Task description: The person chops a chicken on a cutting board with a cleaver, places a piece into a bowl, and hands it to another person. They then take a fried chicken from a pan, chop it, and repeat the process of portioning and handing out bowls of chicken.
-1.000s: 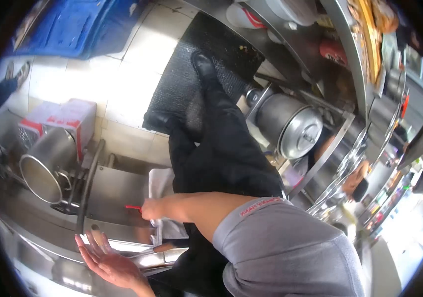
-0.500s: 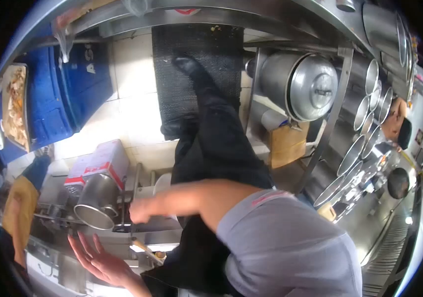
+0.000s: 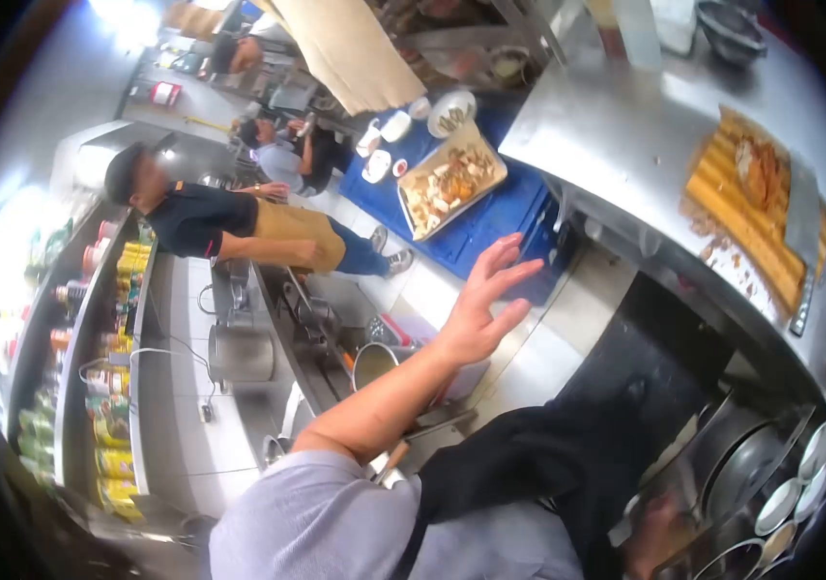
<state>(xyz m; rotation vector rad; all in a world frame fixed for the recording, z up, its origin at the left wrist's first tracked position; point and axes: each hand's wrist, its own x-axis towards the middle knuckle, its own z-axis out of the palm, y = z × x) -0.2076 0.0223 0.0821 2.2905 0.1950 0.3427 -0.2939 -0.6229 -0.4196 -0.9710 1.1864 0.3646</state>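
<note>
My left hand (image 3: pixel 490 304) is raised in mid-air, empty, with its fingers spread. Behind it is a blue bin (image 3: pixel 519 275) that bears a tray (image 3: pixel 420 225) of cut, cooked-looking food. At the lower right my right hand (image 3: pixel 656 535) is smeared by motion beside a metal pot (image 3: pixel 746 469), and its fingers cannot be made out. On the steel counter (image 3: pixel 616 121) a wooden board (image 3: pixel 737 237) holds a piece of browned meat (image 3: pixel 761 174). A broad-bladed cleaver (image 3: pixel 802 217) lies across that board, touched by neither hand.
A co-worker in a dark shirt and tan apron (image 3: pixel 292 230) stands at the left, with another person (image 3: pixel 292 159) farther back. Shelves of tins and jars (image 3: pixel 108 406) line the left wall. Several round metal containers (image 3: pixel 799 493) sit at the lower right. A dark mat (image 3: pixel 664 338) covers part of the floor.
The view has swung up from the floor and legs to the counter and room. My left hand stays spread, now mid-view; my right arm has moved from across my body to the lower right.
</note>
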